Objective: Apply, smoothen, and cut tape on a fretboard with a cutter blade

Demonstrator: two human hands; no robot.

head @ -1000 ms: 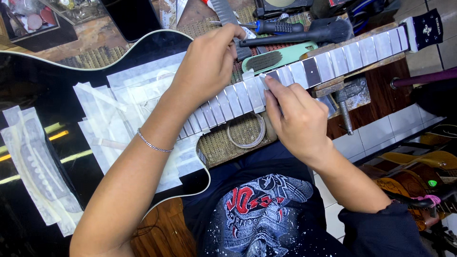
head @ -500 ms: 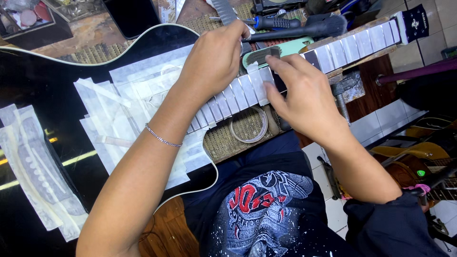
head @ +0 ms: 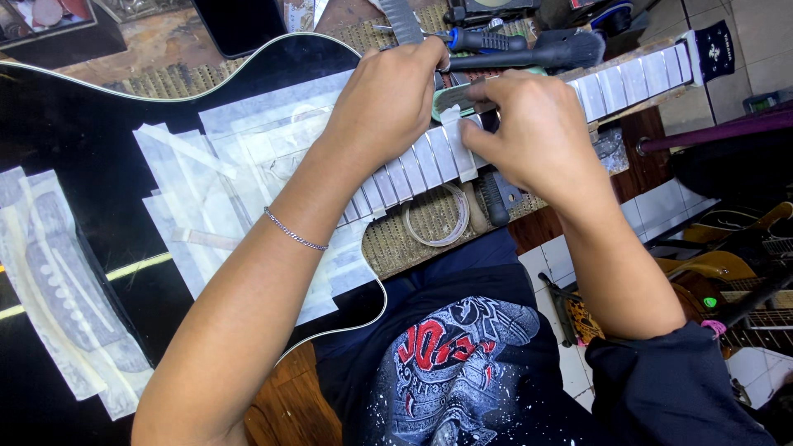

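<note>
A black guitar (head: 99, 132) lies flat across the worktop (head: 157, 37), its body to the left and its neck (head: 429, 157) running up to the right, ending in a black headstock (head: 712, 48). The fretboard is covered with strips of pale masking tape (head: 615, 83) laid side by side, and more tape in wide sheets masks the body near the neck joint. The left hand (head: 388, 103) rests palm down over the neck about halfway along, fingers curled over the far edge; whether it pinches anything beneath cannot be told, since the fingertips are hidden. A thin silver bracelet (head: 295, 235) circles that wrist. The right hand (head: 533, 132) sits just beside it on the neck, fingers bent and closed, the thumb and forefinger pressing on a loose end of a tape strip (head: 458, 149) that hangs over the near edge of the fretboard. Just beyond the two hands lie a blue-handled screwdriver (head: 483, 39) and a dark brush (head: 545, 54), and a pale green tool (head: 450, 97) peeks out between the hands. On the woven mat (head: 405, 239) below the neck lies a thin ring of tape (head: 438, 219), and next to it a dark handled tool (head: 496, 198). A dark phone (head: 239, 25) lies at the top edge.
</note>
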